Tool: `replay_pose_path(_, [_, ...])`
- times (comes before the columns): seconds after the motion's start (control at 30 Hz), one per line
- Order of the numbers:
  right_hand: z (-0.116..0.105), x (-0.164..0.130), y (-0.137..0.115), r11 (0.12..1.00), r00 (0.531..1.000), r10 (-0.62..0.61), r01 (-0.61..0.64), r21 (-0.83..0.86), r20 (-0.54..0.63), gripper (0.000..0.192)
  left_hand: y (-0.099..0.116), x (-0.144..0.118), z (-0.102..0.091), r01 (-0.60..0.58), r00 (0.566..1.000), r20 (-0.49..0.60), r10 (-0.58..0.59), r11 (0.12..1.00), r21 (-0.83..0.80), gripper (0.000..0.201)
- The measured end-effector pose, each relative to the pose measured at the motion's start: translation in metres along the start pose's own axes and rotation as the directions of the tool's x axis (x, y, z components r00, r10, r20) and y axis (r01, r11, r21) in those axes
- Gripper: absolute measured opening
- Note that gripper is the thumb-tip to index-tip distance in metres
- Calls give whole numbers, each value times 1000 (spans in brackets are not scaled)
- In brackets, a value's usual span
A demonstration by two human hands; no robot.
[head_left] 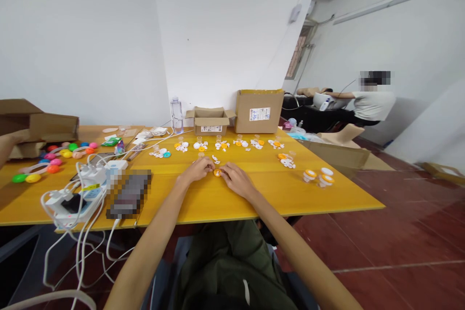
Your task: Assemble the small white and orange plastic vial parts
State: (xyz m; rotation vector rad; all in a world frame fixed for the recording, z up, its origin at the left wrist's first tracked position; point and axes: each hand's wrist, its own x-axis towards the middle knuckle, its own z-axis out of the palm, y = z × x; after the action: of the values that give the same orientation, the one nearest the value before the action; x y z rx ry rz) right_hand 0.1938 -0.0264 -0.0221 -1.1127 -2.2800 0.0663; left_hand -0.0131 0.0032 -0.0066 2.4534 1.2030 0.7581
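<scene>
Near the middle of the table, a small round orange part [217,173] with a white centre sits between my two hands. My left hand [198,169] is closed, with its fingertips at the left rim of the part. From the other side, the bent fingers of my right hand [238,179] pinch its right rim. Just beyond my hands lie small white pieces [215,160], and a small clear cup [201,155] stands behind my left hand. Further back is a row of clear cups, orange caps [239,144] and white pieces in small piles, one with a teal ring [166,154].
Capped cups [310,175] stand at right. A phone [130,193], power strips [83,203] and tangled cables lie left, with coloured balls [54,168] beyond. Cartons [258,112] and a bottle [177,115] line the back. Another person [372,104] sits far right; someone's arm [6,147] enters at left.
</scene>
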Motion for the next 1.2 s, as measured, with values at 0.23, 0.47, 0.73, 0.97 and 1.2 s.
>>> replay_pose_path(0.23, [-2, 0, -2, 1000, 1000, 12, -12, -8, 21, 19, 4, 2, -1, 18, 1000, 23, -17, 1000, -14, 21])
replay_pose_path(0.47, [-3, 0, -3, 1000, 1000, 5, -5, -4, 10, 17, 5, 2, -1, 3, 1000, 21, -3, 1000, -4, 22])
replay_pose_path(0.73, [-3, 0, -3, 1000, 1000, -4, 5, -28, 9, 16, 10, -2, -6, -25, 998, -58, 35, 986, 164, 11])
replay_pose_path(0.97, [-1, 0, -1, 999, 1000, -22, 21, -24, -11, 17, 14, -2, -7, -38, 997, -59, 51, 979, 199, 18])
replay_pose_path(1.2, [-2, 0, -2, 999, 999, -44, 43, -26, -30, 16, 8, -1, -4, -49, 996, -68, 59, 988, 148, 16])
